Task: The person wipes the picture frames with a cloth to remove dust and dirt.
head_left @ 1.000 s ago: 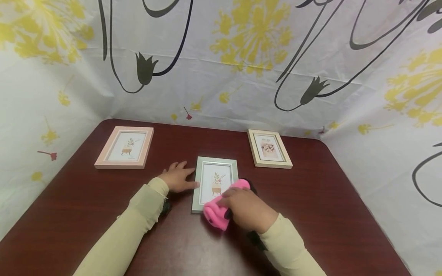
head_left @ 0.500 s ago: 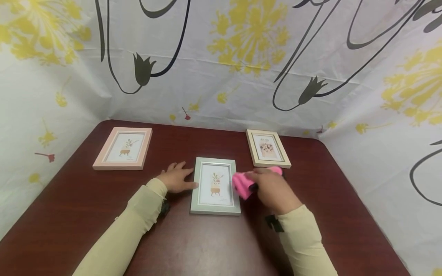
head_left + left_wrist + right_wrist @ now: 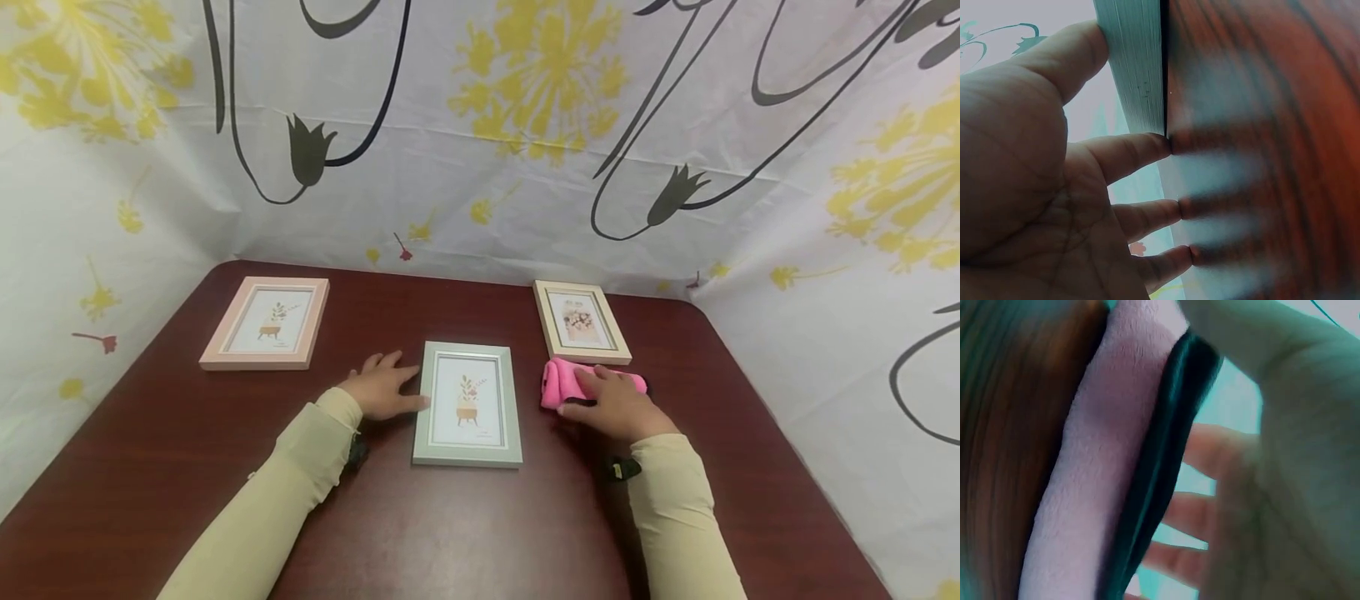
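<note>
The sage-green picture frame (image 3: 427,408) lies flat on the dark table, its print facing up. My left hand (image 3: 382,390) is beside its left edge, fingers spread and thumb tip touching the frame. In the left wrist view, the fingertips (image 3: 1185,255) of that hand rest on the wood. To the right of the frame, my right hand (image 3: 617,406) holds a pink fuzzy cleaning pad (image 3: 561,385) down at the table. Its black backing (image 3: 1160,469) shows in the right wrist view, with the thumb against it and the other fingers partly hidden behind.
A pink picture frame (image 3: 228,333) lies at the back left and a cream one (image 3: 617,325) at the back right, just behind the pad. White floral-print sheeting (image 3: 420,158) walls in the table's back and sides.
My right hand has lifted the pink pad off the green frame, carried it right and lowered it to the table before the cream frame. The left hand has stayed at the frame's edge.
</note>
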Available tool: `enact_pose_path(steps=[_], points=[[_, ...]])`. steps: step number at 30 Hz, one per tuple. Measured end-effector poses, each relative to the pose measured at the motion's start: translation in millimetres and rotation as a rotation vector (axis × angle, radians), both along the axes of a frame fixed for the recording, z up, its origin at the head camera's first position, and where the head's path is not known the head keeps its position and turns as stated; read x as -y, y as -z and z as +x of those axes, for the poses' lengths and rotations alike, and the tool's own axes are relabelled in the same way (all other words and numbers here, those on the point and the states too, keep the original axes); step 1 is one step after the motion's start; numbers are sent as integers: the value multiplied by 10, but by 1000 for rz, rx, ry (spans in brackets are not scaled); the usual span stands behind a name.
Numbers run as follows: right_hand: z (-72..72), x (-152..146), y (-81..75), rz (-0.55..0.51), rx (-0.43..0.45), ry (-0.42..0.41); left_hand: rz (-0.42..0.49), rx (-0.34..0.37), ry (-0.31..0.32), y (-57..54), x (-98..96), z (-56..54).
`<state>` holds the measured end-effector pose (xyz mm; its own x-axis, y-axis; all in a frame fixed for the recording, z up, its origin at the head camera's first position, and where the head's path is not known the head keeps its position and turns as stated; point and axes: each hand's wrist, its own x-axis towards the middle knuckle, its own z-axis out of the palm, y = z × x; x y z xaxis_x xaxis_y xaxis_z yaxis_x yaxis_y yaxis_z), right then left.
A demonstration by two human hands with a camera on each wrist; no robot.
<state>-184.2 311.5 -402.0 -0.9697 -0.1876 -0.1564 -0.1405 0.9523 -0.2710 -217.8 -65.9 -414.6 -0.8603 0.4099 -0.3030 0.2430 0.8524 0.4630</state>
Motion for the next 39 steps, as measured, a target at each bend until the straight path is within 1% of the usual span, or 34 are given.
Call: enact_pose_path(steps=[4, 5, 8, 10, 13, 16, 19, 23, 26, 28, 30, 32, 34, 35, 37, 39], points=[[-41, -47, -27, -55, -132, 25, 0, 0, -2, -1, 3, -3], [-46, -57, -29, -69, -146, 32, 0, 0, -2, -2, 2, -3], [-58, -86, -11, -92, -161, 20, 2, -1, -1, 1, -3, -1], [-67, -95, 23, -75, -168, 5, 2, 3, -2, 5, -7, -1], [-80, -74, 96, -27, -155, -22, 1, 6, -3, 14, -12, -2], [-89, -9, 167, 5, -95, -29, 3, 5, -3, 11, -13, -4], [-84, 67, 198, 34, -52, -31, 3, 3, -3, 6, -7, -7], [-56, 121, 206, 56, -43, -25, 7, -1, -8, 17, -9, -10], [-41, 118, 221, 60, -48, -21, 11, -42, -16, 34, -40, 17], [-40, 111, 240, 48, -44, -16, 11, -96, -19, 15, -81, 82], [-37, 112, 255, 36, -47, -21, 4, -176, -3, -23, -126, 189], [-42, 113, 271, 27, -46, -28, -1, -258, 31, -84, -157, 336], [-47, 114, 277, 23, -45, -32, 1, -316, 73, -117, -169, 489], [-49, 115, 276, 28, -43, -29, 3, -339, 97, -127, -165, 560], [-58, 115, 268, 38, -43, -25, 6, -358, 132, -128, -146, 675], [-68, 115, 253, 47, -40, -9, 12, -364, 151, -110, -120, 744]])
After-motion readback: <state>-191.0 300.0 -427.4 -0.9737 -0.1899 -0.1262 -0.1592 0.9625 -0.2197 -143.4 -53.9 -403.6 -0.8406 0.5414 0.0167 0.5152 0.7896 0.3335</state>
